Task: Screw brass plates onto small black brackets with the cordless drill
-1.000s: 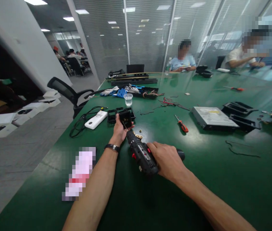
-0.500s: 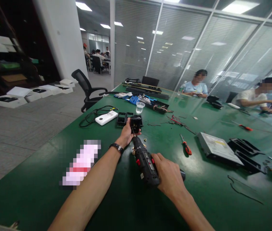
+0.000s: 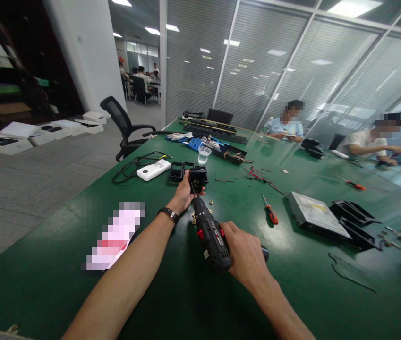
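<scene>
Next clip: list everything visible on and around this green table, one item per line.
table: one, green, foreground
drill: one, black and red, centre
black part: one, black, at the drill's bit
frame: one, black, left of the part
white device: one, white, by a black cable
cup: one, clear, behind the part
screwdrivers: two, red-handled, right
metal box: one, silver, right
trays: several, black, beside the box
chair: one, black, left
seated people: two, far side
left hand: grips the part
right hand: grips the drill
</scene>
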Motion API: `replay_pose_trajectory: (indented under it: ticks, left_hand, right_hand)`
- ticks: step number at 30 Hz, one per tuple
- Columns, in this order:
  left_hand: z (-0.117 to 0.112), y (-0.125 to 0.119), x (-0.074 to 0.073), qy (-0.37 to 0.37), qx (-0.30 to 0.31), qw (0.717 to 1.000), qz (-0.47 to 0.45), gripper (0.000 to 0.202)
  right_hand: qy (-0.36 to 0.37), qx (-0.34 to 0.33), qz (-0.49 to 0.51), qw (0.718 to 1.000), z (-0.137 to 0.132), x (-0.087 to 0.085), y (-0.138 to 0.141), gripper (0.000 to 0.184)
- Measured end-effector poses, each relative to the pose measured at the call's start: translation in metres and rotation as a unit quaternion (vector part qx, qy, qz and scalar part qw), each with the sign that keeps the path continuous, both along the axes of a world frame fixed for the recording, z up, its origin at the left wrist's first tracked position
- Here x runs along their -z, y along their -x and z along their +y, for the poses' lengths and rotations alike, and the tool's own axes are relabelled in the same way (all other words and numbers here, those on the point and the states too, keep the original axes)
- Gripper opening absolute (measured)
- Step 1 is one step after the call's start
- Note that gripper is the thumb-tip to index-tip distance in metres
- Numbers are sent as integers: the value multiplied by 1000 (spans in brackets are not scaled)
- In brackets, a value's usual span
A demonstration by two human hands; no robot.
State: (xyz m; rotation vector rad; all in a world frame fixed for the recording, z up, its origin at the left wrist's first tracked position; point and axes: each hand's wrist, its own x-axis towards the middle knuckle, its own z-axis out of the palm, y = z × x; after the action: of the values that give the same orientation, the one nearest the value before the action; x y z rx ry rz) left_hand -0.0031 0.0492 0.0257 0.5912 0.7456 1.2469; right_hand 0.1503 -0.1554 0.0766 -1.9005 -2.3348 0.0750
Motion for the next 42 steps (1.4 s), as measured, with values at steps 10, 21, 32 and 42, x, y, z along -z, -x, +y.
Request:
replay_pose_trajectory:
  ticks: [10,21,32,42]
  left_hand:
    - [-1,0,0,-10,-12,1000,0,56]
    - [4,-1,-1,-23,-22,999,13,50]
    - [2,-3,-6,-2,-23,999,28,58]
    - [1,-2,-3,-1,-18,1000,3,58]
  right_hand:
    - [11,-3,2,1000,0,-4,1,37]
    - [24,5,-29,999,2,-10,1,41]
    - [33,0,-26,999,2,-14,-2,44]
    - [23,3,-8,1000,0,-8,1,35]
